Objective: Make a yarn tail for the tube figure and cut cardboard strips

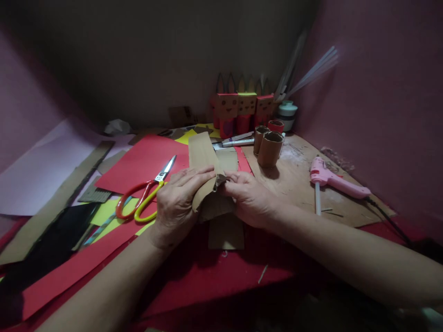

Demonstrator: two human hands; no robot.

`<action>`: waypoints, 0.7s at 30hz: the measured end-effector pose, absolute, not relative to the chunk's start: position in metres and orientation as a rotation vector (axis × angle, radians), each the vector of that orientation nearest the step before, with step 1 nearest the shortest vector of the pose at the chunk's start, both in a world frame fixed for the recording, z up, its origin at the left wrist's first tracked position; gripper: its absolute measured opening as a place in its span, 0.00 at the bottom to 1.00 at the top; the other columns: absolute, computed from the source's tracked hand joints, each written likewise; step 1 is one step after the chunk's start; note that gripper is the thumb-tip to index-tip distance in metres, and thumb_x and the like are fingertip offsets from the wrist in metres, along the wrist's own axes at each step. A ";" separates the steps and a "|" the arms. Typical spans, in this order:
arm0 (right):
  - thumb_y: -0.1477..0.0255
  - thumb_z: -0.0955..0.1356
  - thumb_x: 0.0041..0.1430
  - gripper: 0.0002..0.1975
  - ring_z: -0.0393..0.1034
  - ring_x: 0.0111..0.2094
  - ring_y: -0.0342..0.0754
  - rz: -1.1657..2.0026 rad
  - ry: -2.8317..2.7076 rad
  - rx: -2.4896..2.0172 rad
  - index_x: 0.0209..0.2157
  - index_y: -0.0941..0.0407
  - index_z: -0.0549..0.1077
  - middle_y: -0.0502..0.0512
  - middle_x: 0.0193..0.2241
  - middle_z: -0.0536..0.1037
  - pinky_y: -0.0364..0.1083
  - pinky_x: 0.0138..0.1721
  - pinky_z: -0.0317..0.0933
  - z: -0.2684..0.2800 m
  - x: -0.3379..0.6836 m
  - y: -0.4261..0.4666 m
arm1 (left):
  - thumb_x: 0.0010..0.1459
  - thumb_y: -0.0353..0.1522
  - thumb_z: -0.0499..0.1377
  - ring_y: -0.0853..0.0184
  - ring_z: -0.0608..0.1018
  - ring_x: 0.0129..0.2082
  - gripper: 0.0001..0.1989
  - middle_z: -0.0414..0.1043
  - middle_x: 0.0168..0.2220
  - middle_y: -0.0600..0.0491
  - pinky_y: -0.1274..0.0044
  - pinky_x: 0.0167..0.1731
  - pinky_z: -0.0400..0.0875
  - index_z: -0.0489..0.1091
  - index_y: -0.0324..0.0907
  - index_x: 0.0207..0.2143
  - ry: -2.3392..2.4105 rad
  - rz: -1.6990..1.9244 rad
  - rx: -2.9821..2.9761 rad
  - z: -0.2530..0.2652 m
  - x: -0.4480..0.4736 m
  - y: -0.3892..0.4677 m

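Note:
A strip of brown cardboard (202, 150) is held between my two hands at the middle of the view, its near end bent and torn. My left hand (183, 193) presses over the strip from the left, fingers closed on it. At the torn edge, my right hand (251, 193) pinches the cardboard between thumb and fingers. Beneath lies another cardboard piece (226, 233), flat on the red table. Scissors (147, 193) with red and yellow handles rest just left of my left hand, their blades pointing away.
Cardboard tubes (270, 150) stand behind my right hand on a cardboard sheet (294, 180). A pink glue gun (337, 180) lies at the right, its cord trailing off. Red paper (145, 157) and scraps spread leftward. Box-headed figures (226, 108) and a lidded jar (287, 113) line the back.

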State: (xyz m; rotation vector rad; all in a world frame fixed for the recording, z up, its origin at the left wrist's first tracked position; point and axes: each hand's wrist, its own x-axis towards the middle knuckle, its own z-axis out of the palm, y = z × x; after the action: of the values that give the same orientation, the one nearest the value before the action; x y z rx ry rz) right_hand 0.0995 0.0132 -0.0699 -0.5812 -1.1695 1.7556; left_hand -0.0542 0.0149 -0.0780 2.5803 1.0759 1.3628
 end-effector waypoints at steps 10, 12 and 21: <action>0.84 0.61 0.46 0.12 0.65 0.23 0.41 1.631 -1.265 -0.615 0.31 0.56 0.68 0.46 0.22 0.70 0.42 0.26 0.63 -0.074 0.104 0.014 | 0.59 0.36 0.54 0.65 0.76 0.44 0.11 0.74 0.48 0.57 0.74 0.43 0.71 0.73 0.51 0.43 1.271 1.353 2.007 -0.074 -0.047 0.006; 0.84 0.61 0.46 0.12 0.66 0.24 0.41 1.619 -1.270 -0.600 0.30 0.56 0.68 0.46 0.22 0.70 0.42 0.27 0.63 -0.075 0.105 0.014 | 0.59 0.35 0.55 0.65 0.75 0.45 0.10 0.74 0.47 0.57 0.72 0.46 0.69 0.73 0.51 0.42 1.210 1.334 2.091 -0.072 -0.047 0.009; 0.85 0.61 0.46 0.15 0.68 0.23 0.42 1.799 -1.236 -0.522 0.35 0.56 0.70 0.46 0.21 0.72 0.43 0.27 0.64 -0.070 0.104 0.008 | 0.57 0.29 0.56 0.63 0.74 0.47 0.14 0.74 0.47 0.54 0.68 0.49 0.66 0.72 0.51 0.44 1.072 1.263 2.564 -0.064 -0.056 0.007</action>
State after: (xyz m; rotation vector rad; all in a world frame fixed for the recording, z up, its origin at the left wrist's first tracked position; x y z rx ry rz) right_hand 0.1044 0.0082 -0.0697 -0.5218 -1.2364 1.7994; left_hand -0.0560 0.0067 -0.0642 2.5639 1.0720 1.2631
